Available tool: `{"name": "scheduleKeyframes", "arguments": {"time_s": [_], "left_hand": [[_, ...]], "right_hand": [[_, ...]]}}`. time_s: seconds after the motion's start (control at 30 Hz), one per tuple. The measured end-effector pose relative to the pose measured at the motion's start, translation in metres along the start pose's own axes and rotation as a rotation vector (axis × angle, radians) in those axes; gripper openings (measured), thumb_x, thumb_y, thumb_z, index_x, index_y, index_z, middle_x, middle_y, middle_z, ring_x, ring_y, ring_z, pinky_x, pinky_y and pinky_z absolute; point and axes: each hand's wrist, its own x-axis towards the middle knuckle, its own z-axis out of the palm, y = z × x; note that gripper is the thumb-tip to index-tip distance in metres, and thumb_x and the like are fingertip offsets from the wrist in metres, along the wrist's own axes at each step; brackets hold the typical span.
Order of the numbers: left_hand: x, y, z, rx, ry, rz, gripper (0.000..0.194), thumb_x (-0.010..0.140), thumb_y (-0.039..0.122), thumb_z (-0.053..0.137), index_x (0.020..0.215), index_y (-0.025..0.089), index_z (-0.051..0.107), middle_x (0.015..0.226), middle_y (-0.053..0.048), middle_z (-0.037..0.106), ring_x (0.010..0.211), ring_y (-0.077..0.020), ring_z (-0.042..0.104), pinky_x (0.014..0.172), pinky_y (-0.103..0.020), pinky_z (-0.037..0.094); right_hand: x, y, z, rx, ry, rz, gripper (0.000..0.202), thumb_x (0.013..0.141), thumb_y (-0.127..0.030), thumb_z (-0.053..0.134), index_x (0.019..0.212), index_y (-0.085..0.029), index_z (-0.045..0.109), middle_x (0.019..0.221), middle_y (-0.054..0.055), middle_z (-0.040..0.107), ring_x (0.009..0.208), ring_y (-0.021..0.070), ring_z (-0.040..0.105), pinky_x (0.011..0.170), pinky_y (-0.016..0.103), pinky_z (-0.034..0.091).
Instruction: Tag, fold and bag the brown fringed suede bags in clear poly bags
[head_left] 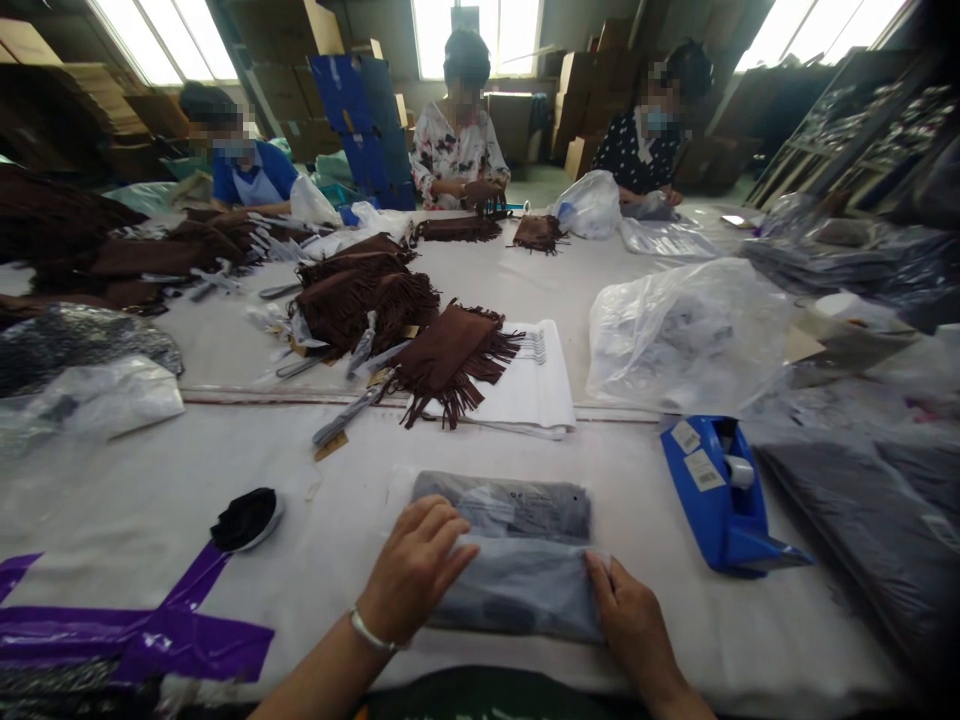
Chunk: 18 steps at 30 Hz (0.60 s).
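A clear plastic bag with a grey folded item inside (pixel 517 590) lies flat on the table in front of me. Over the bag's left side is my left hand (pixel 420 560), its thumb held apart from the bent fingers; a bracelet is on that wrist. My right hand (pixel 628 610) pinches the bag's right edge between thumb and fingers. Printed marks show on the bag's upper part, and a lighter layer of plastic covers the lower part. Just beyond lie a brown fringed pouch (pixel 450 350) with a wrapped strap and a stack of white sheets (pixel 544 385).
A blue tape dispenser (pixel 712 500) stands to the right, beside dark packed items (pixel 847 520). Left are a black round object (pixel 246 518) and purple tape (pixel 142 630). A large plastic bag (pixel 682 330) and more brown fringed pouches (pixel 360 300) lie farther back. Three people sit across the table.
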Motion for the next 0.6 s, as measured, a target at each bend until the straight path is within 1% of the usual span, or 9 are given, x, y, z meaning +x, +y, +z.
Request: {"name": "scheduleKeyframes", "arguments": {"time_s": [0.07,0.1,0.2,0.27,0.33,0.4,0.47,0.5,0.6], "left_hand": [[0.015,0.009,0.012,-0.041,-0.156,-0.007,0.019,0.082,0.035,0.065,0.09,0.019,0.06,0.093,-0.006,0.059,0.098,-0.0238,0.051,0.089,-0.04,0.044],[0.019,0.01,0.017,-0.053,-0.201,-0.031,0.021,0.078,0.036,0.069,0.084,0.018,0.059,0.089,-0.005,0.058,0.094,-0.0236,0.051,0.085,-0.039,0.046],[0.024,0.005,0.026,-0.115,-0.262,-0.085,0.018,0.076,0.027,0.07,0.074,0.017,0.055,0.082,-0.004,0.057,0.085,-0.0217,0.051,0.077,-0.035,0.046],[0.022,0.0,0.031,-0.169,-0.244,-0.097,0.015,0.08,0.022,0.064,0.072,0.017,0.053,0.079,-0.004,0.057,0.082,-0.0204,0.052,0.074,-0.034,0.045],[0.018,-0.003,0.039,-0.179,-0.18,-0.118,0.016,0.086,0.022,0.056,0.071,0.017,0.052,0.075,-0.004,0.056,0.078,-0.02,0.052,0.071,-0.034,0.046],[0.01,-0.005,0.05,-0.132,-0.104,-0.145,0.021,0.09,0.026,0.049,0.071,0.018,0.051,0.073,-0.005,0.055,0.074,-0.0205,0.052,0.069,-0.035,0.046],[0.003,-0.007,0.062,-0.079,-0.052,-0.159,0.025,0.092,0.03,0.044,0.072,0.018,0.052,0.072,-0.005,0.056,0.073,-0.0214,0.052,0.069,-0.037,0.046],[-0.001,-0.009,0.067,-0.062,-0.035,-0.167,0.026,0.093,0.032,0.043,0.072,0.019,0.052,0.072,-0.006,0.057,0.072,-0.0217,0.053,0.069,-0.038,0.047],[-0.004,-0.017,0.07,-0.059,-0.014,-0.164,0.027,0.092,0.038,0.043,0.076,0.022,0.057,0.073,-0.005,0.06,0.072,-0.0218,0.058,0.068,-0.038,0.05]], "right_hand": [[-0.001,-0.001,0.0,0.017,0.011,-0.015,0.046,0.091,-0.057,0.029,0.074,-0.024,0.057,0.067,0.006,0.066,0.064,0.0227,0.063,0.059,0.028,0.04],[-0.001,-0.001,0.0,0.025,0.021,-0.019,0.046,0.091,-0.057,0.03,0.075,-0.024,0.057,0.067,0.006,0.066,0.065,0.0229,0.063,0.059,0.028,0.041],[-0.003,-0.002,0.002,0.051,0.054,-0.02,0.047,0.091,-0.056,0.03,0.073,-0.023,0.057,0.065,0.005,0.065,0.063,0.0221,0.063,0.059,0.028,0.041],[-0.003,-0.002,0.002,0.073,0.06,-0.008,0.047,0.091,-0.057,0.029,0.071,-0.023,0.056,0.063,0.004,0.064,0.06,0.0207,0.061,0.058,0.027,0.04],[-0.001,-0.003,-0.002,0.1,0.054,0.025,0.046,0.09,-0.058,0.031,0.071,-0.023,0.055,0.06,0.002,0.062,0.058,0.0196,0.06,0.057,0.027,0.04],[0.004,-0.006,-0.008,0.138,0.045,0.056,0.042,0.087,-0.06,0.037,0.081,-0.023,0.057,0.059,-0.001,0.061,0.058,0.0188,0.059,0.057,0.026,0.041],[0.011,-0.011,-0.015,0.195,0.03,0.037,0.041,0.085,-0.06,0.042,0.091,-0.023,0.058,0.064,-0.002,0.062,0.061,0.0178,0.059,0.06,0.025,0.042],[0.016,-0.014,-0.018,0.225,0.024,0.011,0.041,0.085,-0.06,0.043,0.091,-0.022,0.058,0.067,-0.002,0.062,0.062,0.017,0.058,0.061,0.024,0.042],[0.027,-0.016,-0.017,0.263,0.039,-0.026,0.041,0.086,-0.056,0.041,0.072,-0.02,0.055,0.062,-0.002,0.058,0.06,0.0145,0.053,0.06,0.023,0.041]]}}
